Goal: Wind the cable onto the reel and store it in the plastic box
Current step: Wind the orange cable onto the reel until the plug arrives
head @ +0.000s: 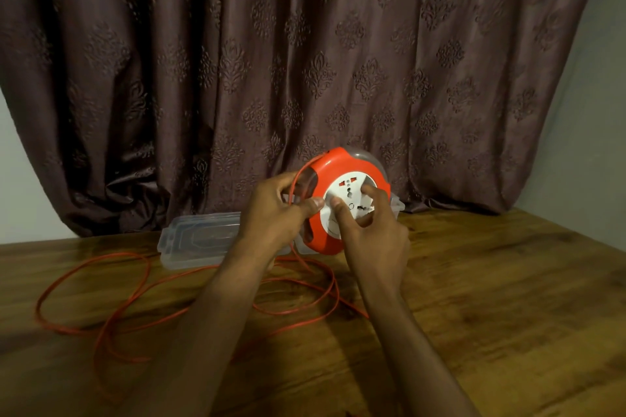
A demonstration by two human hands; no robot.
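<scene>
An orange cable reel (325,176) with a white socket disc (350,201) is held upright above the wooden table, just in front of the curtain. My left hand (276,213) grips the reel's left edge, thumb on the rim, with the cable running through it. My right hand (371,230) has its fingers curled on the white disc. The orange cable (101,328) lies in loose loops on the table to the left and under my arms. A clear plastic box (398,206) shows only partly behind the reel.
A clear plastic lid (196,240) lies flat on the table (508,298) left of the reel. A dark patterned curtain (305,61) hangs right behind. Bare tabletop stretches to the right.
</scene>
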